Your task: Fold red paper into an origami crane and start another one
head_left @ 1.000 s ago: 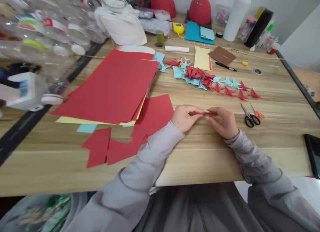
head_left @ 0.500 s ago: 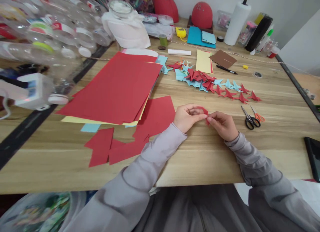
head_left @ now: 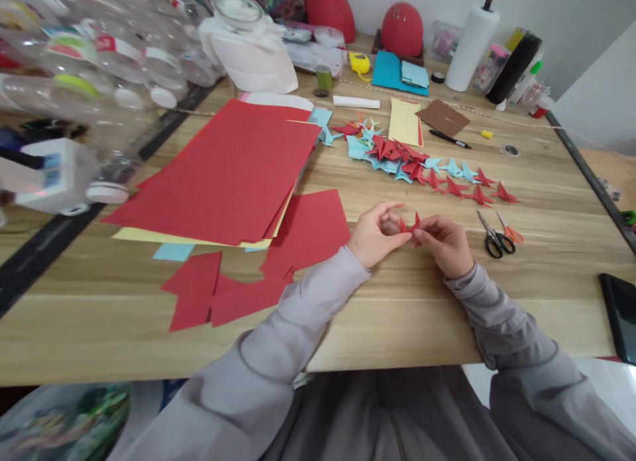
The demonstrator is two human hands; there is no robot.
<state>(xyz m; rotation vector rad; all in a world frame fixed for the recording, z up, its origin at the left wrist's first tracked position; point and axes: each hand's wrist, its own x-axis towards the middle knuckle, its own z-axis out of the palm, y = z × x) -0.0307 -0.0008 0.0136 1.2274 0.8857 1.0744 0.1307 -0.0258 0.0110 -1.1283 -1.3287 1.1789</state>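
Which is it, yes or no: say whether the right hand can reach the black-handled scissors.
Probably yes: the black-handled scissors lie just right of the right hand with nothing visible between, though it pinches the small red folded paper and would likely need to let go.

Pinching with left hand [head_left: 373, 234] and right hand [head_left: 444, 244], with thumbs [head_left: 396, 241] nearly tip to tip, one left finger [head_left: 391, 206] extended above thumb, wrists [head_left: 358, 261] behind, sleeved forearms [head_left: 298, 310] angled inward.

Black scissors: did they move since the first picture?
No. Judged against the table, the black scissors lie in the same spot, just left of the orange scissors; the camera's view shifted slightly.
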